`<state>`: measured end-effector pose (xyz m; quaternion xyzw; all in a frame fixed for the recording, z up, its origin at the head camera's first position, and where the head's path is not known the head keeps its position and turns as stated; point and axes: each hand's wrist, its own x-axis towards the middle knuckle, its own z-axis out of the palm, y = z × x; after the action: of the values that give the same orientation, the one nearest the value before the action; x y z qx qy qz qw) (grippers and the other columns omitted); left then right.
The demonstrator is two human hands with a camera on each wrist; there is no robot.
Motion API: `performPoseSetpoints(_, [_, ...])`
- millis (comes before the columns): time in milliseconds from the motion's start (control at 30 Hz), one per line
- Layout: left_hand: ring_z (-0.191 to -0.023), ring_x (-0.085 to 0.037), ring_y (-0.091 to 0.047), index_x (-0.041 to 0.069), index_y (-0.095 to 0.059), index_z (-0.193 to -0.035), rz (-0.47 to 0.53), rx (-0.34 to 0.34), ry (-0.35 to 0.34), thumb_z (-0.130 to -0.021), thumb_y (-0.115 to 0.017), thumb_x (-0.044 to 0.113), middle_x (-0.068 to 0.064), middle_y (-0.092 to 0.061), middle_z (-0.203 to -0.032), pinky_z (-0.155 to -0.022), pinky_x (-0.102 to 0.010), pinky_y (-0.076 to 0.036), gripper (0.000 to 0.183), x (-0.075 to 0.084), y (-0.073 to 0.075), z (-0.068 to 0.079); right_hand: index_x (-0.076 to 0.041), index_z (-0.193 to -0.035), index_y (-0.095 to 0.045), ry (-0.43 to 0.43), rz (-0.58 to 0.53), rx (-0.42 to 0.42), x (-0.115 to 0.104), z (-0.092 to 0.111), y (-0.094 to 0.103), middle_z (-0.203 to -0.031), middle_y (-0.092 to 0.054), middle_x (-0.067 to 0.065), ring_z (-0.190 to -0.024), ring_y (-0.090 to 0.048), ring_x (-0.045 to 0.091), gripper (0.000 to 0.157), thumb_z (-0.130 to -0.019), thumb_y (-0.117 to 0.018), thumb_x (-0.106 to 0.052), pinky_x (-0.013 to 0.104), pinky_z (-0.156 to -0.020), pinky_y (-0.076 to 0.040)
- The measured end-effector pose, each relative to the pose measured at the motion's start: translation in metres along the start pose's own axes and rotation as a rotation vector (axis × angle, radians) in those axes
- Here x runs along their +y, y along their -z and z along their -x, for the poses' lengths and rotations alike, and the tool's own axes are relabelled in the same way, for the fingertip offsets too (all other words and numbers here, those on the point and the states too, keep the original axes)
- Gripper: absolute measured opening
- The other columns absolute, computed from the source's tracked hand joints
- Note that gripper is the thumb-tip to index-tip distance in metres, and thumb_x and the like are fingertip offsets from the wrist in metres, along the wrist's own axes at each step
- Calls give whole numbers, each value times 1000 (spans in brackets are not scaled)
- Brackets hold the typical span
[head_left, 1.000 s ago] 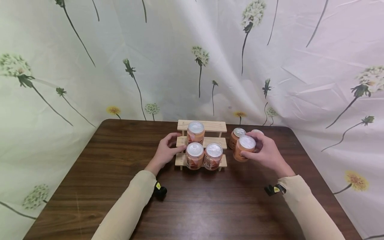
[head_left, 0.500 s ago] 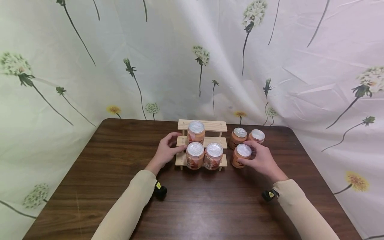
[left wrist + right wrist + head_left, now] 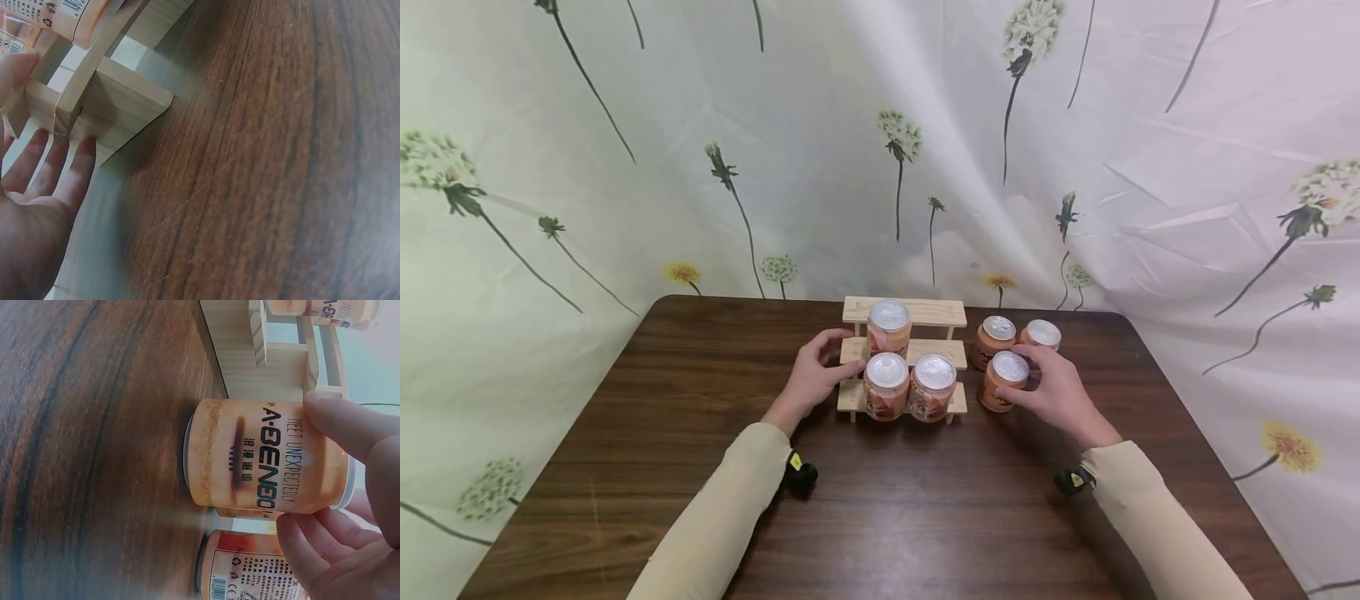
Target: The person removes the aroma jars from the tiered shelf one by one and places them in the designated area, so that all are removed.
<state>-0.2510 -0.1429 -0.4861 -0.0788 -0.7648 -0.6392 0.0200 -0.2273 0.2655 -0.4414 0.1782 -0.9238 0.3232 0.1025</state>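
Observation:
My right hand point(image 3: 1054, 393) grips an orange can point(image 3: 1002, 385) with a clear ridged lid, just right of a three-tier wooden rack point(image 3: 936, 314). In the right wrist view, thumb and fingers pinch this can point(image 3: 250, 456) near its lid end, and dark lettering shows on its side. Whether its base touches the table is hard to tell. My left hand point(image 3: 811, 375) holds the rack's left end. In the left wrist view its fingers point(image 3: 78, 169) lie against the wooden end pieces. Two cans point(image 3: 886, 387) point(image 3: 932, 390) stand on the lowest tier and one can point(image 3: 888, 329) on the middle tier.
Two more cans stand upright on the table behind the held one, a nearer can point(image 3: 995, 343) and a can point(image 3: 1041, 335) to its right. The dark wooden table point(image 3: 880, 508) ends at a white flower-printed curtain point(image 3: 820, 167).
My right hand has brought its can down and slightly toward me, uncovering the can at the back right. Over the last half second it barely shifts. The left hand stays on the rack.

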Motion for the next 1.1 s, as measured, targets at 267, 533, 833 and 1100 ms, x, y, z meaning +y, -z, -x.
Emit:
performPoseSetpoints(267, [-125,-34,-62,9,-61,-138,1,4,-2,-91,-84,12,-15,-62,-137,-91,-34,-54,52,0,-1,0,1,-133,-64,21,46,-11,-2,-2,3,-123,-69,18,-105,-68,33,68,-77,-96,-20,51,-87,-57])
performPoseSetpoints(533, [-126,-34,-61,9,-61,-138,1,4,-8,-91,-84,11,-15,-61,-139,-93,-35,-54,52,-1,-1,1,4,-139,-61,79,-60,33,-28,-15,21,-133,-65,22,-116,-69,41,65,-85,-90,-19,56,-89,-59])
performPoseSetpoints(833, [-127,-37,-60,5,-60,-139,51,-2,-25,-91,-83,7,-19,-60,-140,-86,-25,-55,54,0,-1,0,-5,-150,-53,204,-113,-95,-97,-63,11,-146,-60,15,-135,-57,32,71,-93,-83,-35,51,-108,-50])
performPoseSetpoints(1100, [-127,-36,-61,5,-60,-139,68,-9,-27,-91,-83,7,-19,-61,-139,-85,-24,-55,54,-2,-1,1,-8,-153,-51,252,-106,-288,-137,-99,-15,-149,-58,13,-137,-55,32,76,-92,-82,-44,52,-111,-47])
